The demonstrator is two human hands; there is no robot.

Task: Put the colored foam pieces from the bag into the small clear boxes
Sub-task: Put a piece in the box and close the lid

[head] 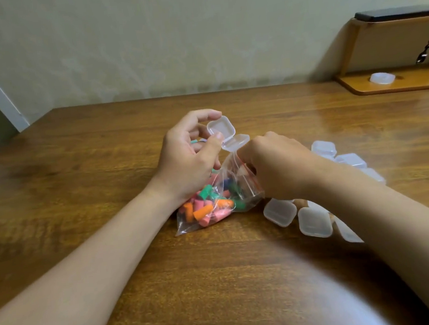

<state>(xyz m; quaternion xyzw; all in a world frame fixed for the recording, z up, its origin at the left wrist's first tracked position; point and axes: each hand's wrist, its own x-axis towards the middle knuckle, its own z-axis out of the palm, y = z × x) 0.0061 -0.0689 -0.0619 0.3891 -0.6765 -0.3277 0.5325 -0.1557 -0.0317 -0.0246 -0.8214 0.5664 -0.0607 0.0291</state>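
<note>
the left hand (192, 156) pinches a small clear box (220, 128) between thumb and first finger and holds it up over the table (103, 151). the box is square with round corners, made of thin cloudy plastic, and its lid (235, 142) hangs open on a hinge. the right hand (278, 164) is at the mouth of the bag (219, 198), just under the lid. its fingers curl down out of sight, so i cannot tell if they grip anything. the bag is thin, shiny and crinkly, with a red line along its top, and it sits on the table between the two hands. the foam pieces (202, 212) are inside it, soft little stubs in orange, pink, green and blue. more boxes (280, 212) lie on the table by the right arm. the table is smooth, shiny brown wood. a wooden shelf (389, 43) stands at the far right.
</note>
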